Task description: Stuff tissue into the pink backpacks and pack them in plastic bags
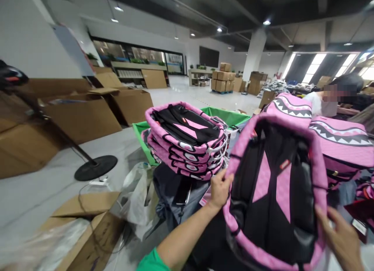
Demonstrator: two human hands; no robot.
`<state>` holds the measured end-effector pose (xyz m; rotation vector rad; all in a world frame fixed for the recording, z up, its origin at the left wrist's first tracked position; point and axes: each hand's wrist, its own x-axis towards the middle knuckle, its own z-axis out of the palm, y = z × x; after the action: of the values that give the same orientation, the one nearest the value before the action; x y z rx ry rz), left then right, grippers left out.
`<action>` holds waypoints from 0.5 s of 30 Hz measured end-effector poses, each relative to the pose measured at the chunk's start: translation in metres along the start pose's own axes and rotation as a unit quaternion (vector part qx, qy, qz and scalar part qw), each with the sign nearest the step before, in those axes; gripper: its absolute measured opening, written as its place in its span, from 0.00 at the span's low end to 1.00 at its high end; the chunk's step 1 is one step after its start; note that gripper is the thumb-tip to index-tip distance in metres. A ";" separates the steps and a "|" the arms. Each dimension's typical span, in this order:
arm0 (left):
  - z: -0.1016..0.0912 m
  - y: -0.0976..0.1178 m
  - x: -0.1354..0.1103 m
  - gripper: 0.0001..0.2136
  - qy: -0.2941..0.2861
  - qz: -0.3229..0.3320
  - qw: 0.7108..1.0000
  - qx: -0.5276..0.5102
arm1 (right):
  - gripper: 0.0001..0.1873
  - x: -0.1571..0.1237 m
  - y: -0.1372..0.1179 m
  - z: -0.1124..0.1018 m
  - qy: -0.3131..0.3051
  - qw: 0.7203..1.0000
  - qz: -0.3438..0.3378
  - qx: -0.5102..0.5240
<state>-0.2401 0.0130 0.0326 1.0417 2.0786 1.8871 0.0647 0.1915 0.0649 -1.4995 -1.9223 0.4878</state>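
Note:
I hold a pink backpack (pixel 274 189) with black straps up in front of me, back panel facing me. My left hand (pixel 219 190) grips its left edge, fingers closed on the pink rim. My right hand (pixel 339 236) clasps its lower right side. To the left lies a stack of several matching pink backpacks (pixel 187 140). Behind the held one, more pink backpacks with a shark-teeth print (pixel 336 136) are piled.
A green bin (pixel 230 116) stands behind the stack. Cardboard boxes (pixel 82 115) line the left side, and an open box (pixel 84 220) sits near my feet. A black round stand base (pixel 96 167) rests on the floor. Another person (pixel 336 95) is at the far right.

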 end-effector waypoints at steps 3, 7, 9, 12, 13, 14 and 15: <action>-0.051 0.042 0.052 0.10 0.178 0.047 0.978 -0.100 | 0.31 0.047 -0.096 -0.034 -0.006 0.979 -0.159 0.127; -0.111 0.068 0.126 0.11 0.350 0.119 0.921 -0.119 | 0.29 0.046 -0.127 -0.021 0.054 0.962 -0.197 0.179; -0.135 0.060 0.158 0.11 0.399 0.097 0.905 -0.113 | 0.27 0.025 -0.101 0.013 -0.028 0.963 -0.212 0.163; -0.157 0.028 0.192 0.08 0.446 0.012 0.889 -0.101 | 0.25 -0.016 -0.044 0.068 -0.166 0.953 -0.209 0.143; -0.160 0.016 0.198 0.07 0.454 -0.013 0.886 -0.099 | 0.24 -0.032 -0.026 0.084 -0.201 0.947 -0.207 0.142; -0.161 0.003 0.200 0.06 0.457 -0.031 0.884 -0.096 | 0.24 -0.049 -0.011 0.097 -0.236 0.939 -0.207 0.141; -0.161 -0.008 0.201 0.06 0.457 -0.046 0.884 -0.090 | 0.23 -0.065 0.003 0.109 -0.272 0.929 -0.209 0.139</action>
<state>-0.4797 -0.0034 0.1244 -0.0691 2.1715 2.7764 0.0016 0.1411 -0.0322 -0.7824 -2.3837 1.0040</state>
